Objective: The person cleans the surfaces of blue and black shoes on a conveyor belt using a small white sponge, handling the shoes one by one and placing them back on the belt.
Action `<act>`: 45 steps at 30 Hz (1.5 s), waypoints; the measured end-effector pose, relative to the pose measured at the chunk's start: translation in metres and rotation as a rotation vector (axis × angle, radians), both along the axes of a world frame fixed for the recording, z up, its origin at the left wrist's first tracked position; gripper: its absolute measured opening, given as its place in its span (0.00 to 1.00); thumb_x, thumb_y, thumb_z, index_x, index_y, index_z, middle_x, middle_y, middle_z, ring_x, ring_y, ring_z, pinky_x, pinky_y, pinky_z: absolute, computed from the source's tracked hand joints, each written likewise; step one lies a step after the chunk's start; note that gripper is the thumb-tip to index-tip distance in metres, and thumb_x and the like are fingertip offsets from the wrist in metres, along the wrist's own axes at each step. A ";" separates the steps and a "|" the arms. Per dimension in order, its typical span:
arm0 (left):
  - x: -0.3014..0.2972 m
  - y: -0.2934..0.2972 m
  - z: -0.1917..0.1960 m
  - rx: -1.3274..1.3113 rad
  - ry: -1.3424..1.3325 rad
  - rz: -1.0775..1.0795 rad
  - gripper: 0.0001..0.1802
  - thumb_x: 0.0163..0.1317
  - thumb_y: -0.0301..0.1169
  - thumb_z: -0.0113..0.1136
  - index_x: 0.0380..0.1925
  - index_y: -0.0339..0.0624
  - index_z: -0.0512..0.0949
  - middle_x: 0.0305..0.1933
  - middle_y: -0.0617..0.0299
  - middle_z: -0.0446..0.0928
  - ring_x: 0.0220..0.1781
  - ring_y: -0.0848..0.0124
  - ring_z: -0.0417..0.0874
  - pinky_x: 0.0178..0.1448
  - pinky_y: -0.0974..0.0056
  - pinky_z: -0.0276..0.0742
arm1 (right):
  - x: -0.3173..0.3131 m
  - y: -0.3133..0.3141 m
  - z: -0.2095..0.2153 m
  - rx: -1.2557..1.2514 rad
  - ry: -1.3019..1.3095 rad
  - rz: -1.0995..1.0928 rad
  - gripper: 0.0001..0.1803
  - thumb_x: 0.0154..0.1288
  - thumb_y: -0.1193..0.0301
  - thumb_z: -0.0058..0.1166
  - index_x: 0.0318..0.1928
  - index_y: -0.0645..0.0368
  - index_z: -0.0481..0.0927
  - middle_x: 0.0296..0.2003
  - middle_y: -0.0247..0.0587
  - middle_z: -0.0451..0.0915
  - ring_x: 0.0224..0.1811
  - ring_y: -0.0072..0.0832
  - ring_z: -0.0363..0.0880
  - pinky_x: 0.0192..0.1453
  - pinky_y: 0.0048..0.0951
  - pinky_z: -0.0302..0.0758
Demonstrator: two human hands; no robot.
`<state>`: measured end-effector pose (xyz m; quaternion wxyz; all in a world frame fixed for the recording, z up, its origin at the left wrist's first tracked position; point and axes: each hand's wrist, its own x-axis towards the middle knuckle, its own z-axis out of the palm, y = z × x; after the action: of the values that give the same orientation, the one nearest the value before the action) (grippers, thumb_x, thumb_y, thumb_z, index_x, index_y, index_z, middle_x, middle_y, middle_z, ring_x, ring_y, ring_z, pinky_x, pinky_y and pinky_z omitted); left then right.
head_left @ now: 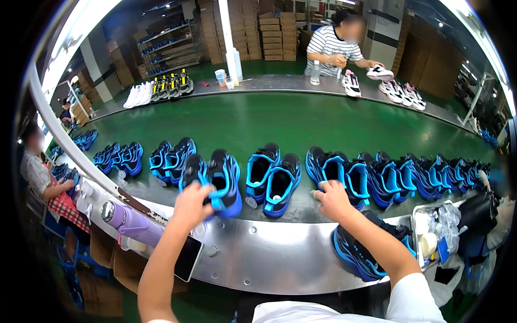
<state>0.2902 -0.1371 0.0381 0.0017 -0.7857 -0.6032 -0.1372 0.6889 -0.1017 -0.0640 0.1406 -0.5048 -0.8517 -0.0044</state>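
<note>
Left hand (pixel 189 203) pinches a glossy black-and-blue shoe (pixel 222 182), its long axis running six to twelve o'clock. Right hand (pixel 333 198), fingers curled, presses another shoe (pixel 329 168) on the green belt (pixel 291 121).

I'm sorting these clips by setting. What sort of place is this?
Most likely a shoe factory line. Pairs of blue-and-black shoes stand in a row on a green conveyor belt, a person across it handles white shoes, and stacked cardboard boxes fill the background.
</note>
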 end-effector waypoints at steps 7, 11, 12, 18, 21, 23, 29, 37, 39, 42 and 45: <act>0.068 0.070 -0.077 -0.060 -0.361 -0.280 0.25 0.55 0.36 0.68 0.53 0.41 0.77 0.55 0.47 0.78 0.61 0.51 0.76 0.64 0.54 0.72 | -0.082 -0.007 0.022 -0.429 0.387 0.239 0.32 0.59 0.67 0.61 0.65 0.43 0.68 0.56 0.43 0.71 0.52 0.47 0.77 0.52 0.43 0.79; 0.104 0.060 -0.108 -0.142 -0.341 -0.051 0.19 0.58 0.28 0.63 0.49 0.41 0.74 0.47 0.46 0.78 0.53 0.47 0.78 0.57 0.52 0.74 | -0.096 -0.007 -0.007 -0.476 0.510 0.167 0.34 0.58 0.73 0.61 0.66 0.46 0.68 0.49 0.45 0.73 0.50 0.47 0.75 0.53 0.41 0.75; 0.111 0.055 -0.100 -0.152 -0.316 -0.012 0.15 0.58 0.26 0.62 0.46 0.41 0.75 0.43 0.47 0.78 0.50 0.47 0.78 0.53 0.51 0.75 | -0.093 -0.008 -0.010 -0.407 0.564 0.137 0.33 0.58 0.75 0.60 0.65 0.47 0.68 0.47 0.45 0.74 0.49 0.47 0.75 0.52 0.40 0.74; 0.114 -0.102 -0.036 -0.142 -0.421 -0.292 0.11 0.58 0.33 0.62 0.40 0.44 0.77 0.34 0.52 0.76 0.34 0.51 0.80 0.34 0.53 0.76 | -0.025 -0.106 0.056 -0.719 0.720 0.452 0.31 0.59 0.77 0.57 0.64 0.49 0.73 0.42 0.45 0.77 0.47 0.43 0.76 0.53 0.39 0.73; 0.121 -0.187 -0.027 -0.224 -0.422 -0.300 0.10 0.55 0.31 0.65 0.37 0.45 0.78 0.30 0.58 0.76 0.28 0.58 0.81 0.29 0.58 0.76 | -0.012 -0.171 0.069 -0.868 0.566 0.492 0.27 0.60 0.77 0.55 0.61 0.49 0.75 0.41 0.45 0.76 0.45 0.44 0.76 0.51 0.38 0.74; 0.123 -0.220 -0.042 -0.314 -0.430 -0.292 0.10 0.56 0.33 0.66 0.36 0.43 0.79 0.30 0.58 0.76 0.27 0.60 0.81 0.29 0.60 0.76 | -0.003 -0.206 0.059 -0.928 0.493 0.461 0.20 0.61 0.76 0.56 0.55 0.53 0.77 0.40 0.45 0.75 0.42 0.44 0.77 0.48 0.37 0.75; 0.118 -0.213 -0.017 0.123 -0.441 -0.050 0.22 0.48 0.34 0.74 0.41 0.36 0.79 0.37 0.53 0.77 0.37 0.57 0.78 0.39 0.58 0.75 | 0.001 -0.192 0.114 -0.483 0.431 0.228 0.29 0.50 0.65 0.71 0.54 0.54 0.79 0.46 0.46 0.77 0.44 0.40 0.79 0.47 0.38 0.77; 0.137 -0.167 -0.052 -0.021 -0.449 -0.162 0.23 0.45 0.18 0.64 0.46 0.40 0.78 0.49 0.52 0.79 0.47 0.52 0.80 0.50 0.56 0.79 | -0.026 -0.168 0.042 -0.316 0.480 0.255 0.33 0.44 0.84 0.61 0.57 0.56 0.76 0.47 0.46 0.80 0.48 0.45 0.79 0.52 0.36 0.76; 0.139 -0.170 -0.054 -0.042 -0.461 -0.160 0.23 0.45 0.17 0.63 0.46 0.39 0.79 0.48 0.50 0.79 0.47 0.51 0.81 0.50 0.55 0.79 | -0.023 -0.168 0.041 -0.377 0.691 0.144 0.29 0.46 0.85 0.57 0.53 0.56 0.79 0.41 0.49 0.82 0.43 0.46 0.81 0.48 0.37 0.78; 0.139 -0.175 -0.050 -0.052 -0.387 -0.142 0.21 0.47 0.18 0.63 0.44 0.42 0.78 0.45 0.55 0.78 0.46 0.53 0.81 0.47 0.56 0.80 | -0.027 -0.163 0.064 -0.588 0.670 0.029 0.29 0.47 0.83 0.58 0.54 0.54 0.78 0.43 0.47 0.81 0.46 0.47 0.80 0.49 0.37 0.78; 0.137 -0.172 -0.052 -0.116 -0.370 -0.133 0.19 0.46 0.18 0.63 0.41 0.45 0.80 0.45 0.57 0.78 0.46 0.54 0.80 0.46 0.56 0.80 | -0.032 -0.173 0.063 -0.502 0.566 0.086 0.26 0.48 0.83 0.57 0.51 0.52 0.77 0.45 0.44 0.77 0.49 0.48 0.78 0.48 0.39 0.78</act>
<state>0.4275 -0.3090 -0.0140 -0.1636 -0.7838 -0.5470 -0.2442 0.6573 -0.2750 -0.0008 0.2425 -0.4686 -0.7741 0.3498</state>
